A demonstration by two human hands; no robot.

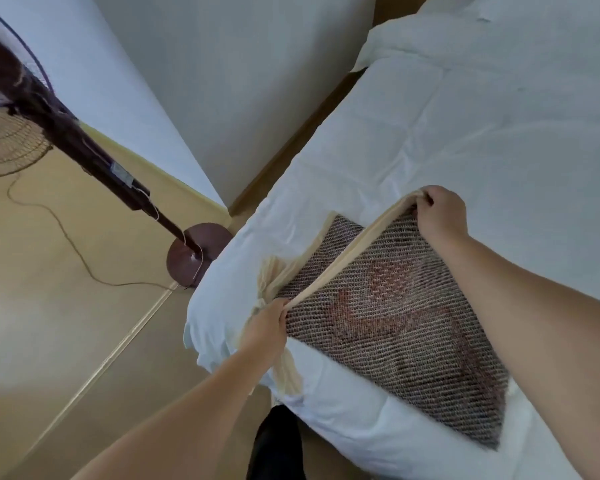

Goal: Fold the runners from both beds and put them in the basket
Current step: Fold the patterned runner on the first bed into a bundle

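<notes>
A woven brown runner (395, 320) with a reddish pattern and a cream border lies partly folded on the white bed (465, 133). My left hand (269, 327) pinches the cream edge at the near left corner, by the bed's edge. My right hand (440, 213) grips the same cream edge farther up the bed. The edge is stretched taut between both hands, lifted a little over the layer beneath. No basket is in view.
A dark maroon standing fan (66, 133) leans at the left, its round base (198, 254) on the tan floor close to the bed corner, with a thin cord (66, 233) trailing. A second white bed (243, 81) lies beyond a narrow gap. My dark-clad leg (278, 445) is below.
</notes>
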